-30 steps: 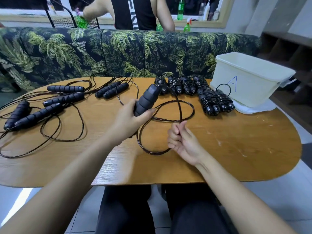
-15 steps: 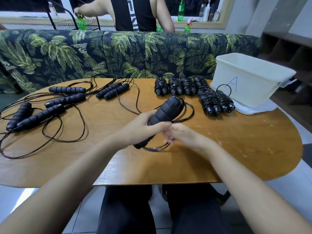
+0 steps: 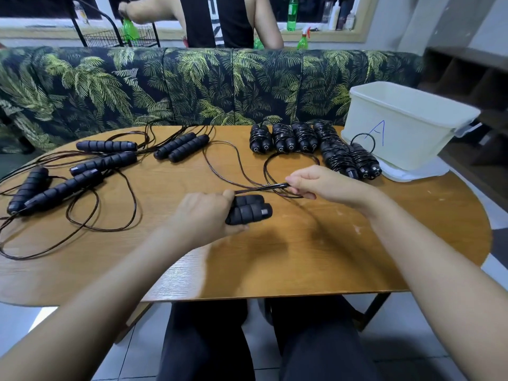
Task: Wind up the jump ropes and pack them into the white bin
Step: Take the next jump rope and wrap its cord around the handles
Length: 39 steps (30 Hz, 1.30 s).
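Both forearms reach in from below, the left hand curled round a pair of handles, the right hand (knuckles up, a little farther out) pinching the cord.

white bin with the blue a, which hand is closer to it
Right. The right hand, pinching the cord, is short of the white bin toward the table's middle; the left hand, gripping the paired handles, is farther off on the same side.
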Tool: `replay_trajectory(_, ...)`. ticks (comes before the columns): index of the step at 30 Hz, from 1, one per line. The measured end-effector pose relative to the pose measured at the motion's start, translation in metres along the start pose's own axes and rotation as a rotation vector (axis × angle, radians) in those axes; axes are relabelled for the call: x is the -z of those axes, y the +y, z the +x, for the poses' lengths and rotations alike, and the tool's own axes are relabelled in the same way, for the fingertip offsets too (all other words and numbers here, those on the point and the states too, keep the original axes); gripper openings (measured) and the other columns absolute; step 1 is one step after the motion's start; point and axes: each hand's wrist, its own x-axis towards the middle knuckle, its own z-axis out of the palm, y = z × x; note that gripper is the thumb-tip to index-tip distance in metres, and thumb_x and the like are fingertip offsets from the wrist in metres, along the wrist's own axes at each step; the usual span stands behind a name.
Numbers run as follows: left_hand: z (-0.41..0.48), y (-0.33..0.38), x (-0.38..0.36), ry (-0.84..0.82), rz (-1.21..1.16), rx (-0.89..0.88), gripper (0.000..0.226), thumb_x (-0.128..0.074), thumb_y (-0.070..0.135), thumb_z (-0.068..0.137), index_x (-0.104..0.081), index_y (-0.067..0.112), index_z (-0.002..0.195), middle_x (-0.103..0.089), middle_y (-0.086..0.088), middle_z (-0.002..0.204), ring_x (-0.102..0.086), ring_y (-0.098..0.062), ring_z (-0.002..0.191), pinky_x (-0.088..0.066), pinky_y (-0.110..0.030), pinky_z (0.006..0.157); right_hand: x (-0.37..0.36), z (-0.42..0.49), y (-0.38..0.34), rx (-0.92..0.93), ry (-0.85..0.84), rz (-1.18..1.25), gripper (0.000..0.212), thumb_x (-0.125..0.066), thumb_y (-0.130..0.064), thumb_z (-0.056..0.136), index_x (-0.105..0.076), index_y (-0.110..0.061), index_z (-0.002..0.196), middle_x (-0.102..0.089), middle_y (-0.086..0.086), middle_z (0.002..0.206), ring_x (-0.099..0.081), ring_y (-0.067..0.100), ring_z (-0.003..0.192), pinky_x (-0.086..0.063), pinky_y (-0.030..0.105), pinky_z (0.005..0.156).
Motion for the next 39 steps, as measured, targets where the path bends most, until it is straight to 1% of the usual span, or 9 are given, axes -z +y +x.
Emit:
replay_trajectory(12, 0.015, 0.003, -0.003, 0.065, -0.355, 0.299, 0.073, -0.047, 0.082, 0.068, -0.041, 0.014, 0.096, -0.063, -0.006, 0.090, -0.061, -0.035, 0.089, -0.037, -0.035, 0.062, -0.072, -0.020, 0.000, 0.135, 0.374, -0.010, 0.026, -0.041, -0.022, 0.103, -0.055, -0.025, 0.082, -0.045, -0.010, 0.059, -0.042, 0.011, 0.057, -0.035, 0.032, 0.060)
replay_trajectory(16, 0.010, 0.007, 0.002, 0.071, -0.596, 0.193, 0.083, -0.038, 0.091, 0.055, -0.048, 0.019, 0.095, -0.055, 0.007, 0.074, -0.055, -0.023, 0.072, -0.040, -0.035, 0.062, -0.079, -0.026, 0.015, 0.107, 0.220, 0.373, 0.028, -0.039, -0.024, 0.102, -0.055, -0.017, 0.081, -0.048, -0.010, 0.065, -0.049, 0.006, 0.067, -0.040, 0.013, 0.072)
replay_trajectory(20, 0.004, 0.006, 0.016, 0.085, -0.744, -0.045, 0.081, -0.048, 0.084, 0.056, -0.053, 0.023, 0.109, -0.060, 0.008, 0.077, -0.055, -0.009, 0.069, -0.041, -0.028, 0.063, -0.079, -0.018, 0.027, 0.077, 0.027, 0.441, 0.026, -0.041, -0.006, 0.101, -0.059, -0.014, 0.084, -0.057, -0.012, 0.072, -0.053, 0.004, 0.075, -0.042, 0.014, 0.080)
replay_trajectory(24, -0.004, 0.001, 0.023, -0.012, -0.606, -0.324, 0.075, -0.054, 0.083, 0.057, -0.052, 0.027, 0.106, -0.057, 0.008, 0.072, -0.052, -0.011, 0.063, -0.042, -0.030, 0.059, -0.053, -0.002, 0.017, 0.082, -0.089, 0.207, 0.016, -0.050, 0.004, 0.094, -0.066, 0.003, 0.095, -0.067, 0.009, 0.096, -0.060, 0.014, 0.093, -0.043, 0.026, 0.093)
replay_trajectory(26, -0.007, -0.001, 0.028, -0.026, -0.419, -0.385, 0.074, -0.051, 0.086, 0.059, -0.050, 0.027, 0.104, -0.053, 0.011, 0.070, -0.051, -0.014, 0.062, -0.045, -0.034, 0.059, -0.039, 0.009, 0.006, 0.159, -0.195, -0.061, 0.027, -0.052, -0.004, 0.095, -0.066, -0.021, 0.079, -0.067, -0.016, 0.086, -0.060, 0.005, 0.091, -0.021, 0.028, 0.115)
replay_trajectory(28, -0.009, 0.000, 0.031, 0.005, -0.163, -0.436, 0.076, -0.044, 0.089, 0.061, -0.048, 0.024, 0.101, -0.048, 0.012, 0.072, -0.051, -0.017, 0.063, -0.040, -0.033, 0.054, -0.027, 0.020, -0.006, 0.181, -0.280, -0.311, 0.038, -0.054, -0.011, 0.096, -0.056, -0.041, 0.072, -0.060, -0.031, 0.076, -0.055, -0.008, 0.084, -0.007, 0.033, 0.120)
replay_trajectory(31, -0.008, 0.011, 0.029, 0.068, 0.158, -0.481, 0.079, -0.041, 0.088, 0.064, -0.048, 0.020, 0.104, -0.057, 0.007, 0.087, -0.060, -0.022, 0.074, -0.039, -0.032, 0.054, -0.021, 0.031, -0.020, 0.150, -0.299, -0.548, 0.026, -0.057, -0.030, 0.096, -0.057, -0.043, 0.073, -0.062, -0.024, 0.076, -0.053, -0.005, 0.087, -0.022, 0.041, 0.113)
replay_trajectory(35, -0.004, 0.029, 0.018, -0.026, 0.379, -0.282, 0.074, -0.053, 0.074, 0.072, -0.046, 0.011, 0.110, -0.059, 0.000, 0.100, -0.062, -0.022, 0.084, -0.022, -0.030, 0.047, -0.022, 0.034, -0.037, 0.074, -0.179, -0.698, 0.029, -0.042, -0.040, 0.102, -0.062, -0.026, 0.085, -0.054, -0.015, 0.072, -0.048, 0.001, 0.073, -0.031, 0.039, 0.096)
replay_trajectory(39, 0.006, 0.028, 0.009, -0.049, 0.223, 0.069, 0.073, -0.058, 0.072, 0.071, -0.045, 0.012, 0.110, -0.061, -0.001, 0.105, -0.065, -0.023, 0.091, -0.023, -0.028, 0.048, -0.038, 0.026, -0.044, 0.106, 0.096, -0.708, 0.033, -0.031, -0.035, 0.105, -0.055, -0.025, 0.084, -0.052, -0.010, 0.073, -0.048, 0.017, 0.076, -0.036, 0.038, 0.085)
